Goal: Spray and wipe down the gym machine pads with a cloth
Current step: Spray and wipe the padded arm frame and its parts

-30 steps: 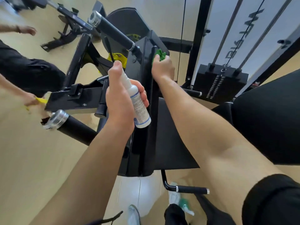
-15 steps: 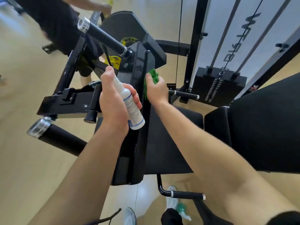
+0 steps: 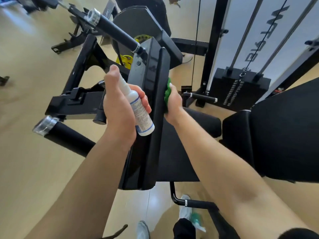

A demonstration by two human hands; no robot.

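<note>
A tall black upright pad (image 3: 159, 104) of the gym machine stands edge-on in the middle of the view. My right hand (image 3: 173, 104) presses a green cloth (image 3: 167, 93) against the pad's right face, about halfway up. My left hand (image 3: 119, 109) grips a small white spray bottle (image 3: 140, 114) with a blue-banded label, held just left of the pad with its nozzle end up under my thumb. A black seat pad (image 3: 195, 125) lies below to the right, and a large black back pad (image 3: 279, 133) fills the right side.
Two black foam roller bars with chrome caps (image 3: 114, 29) (image 3: 63, 135) stick out on the left. A weight stack (image 3: 240, 88) with guide rods and cable stands at the back right. A handle bar (image 3: 195, 203) juts out low, above my shoes. A dark figure (image 3: 146, 4) is at the top.
My right hand with the green cloth has slid down the pad's right side from near its top to about mid-height. The other person has moved from the left to behind the machine.
</note>
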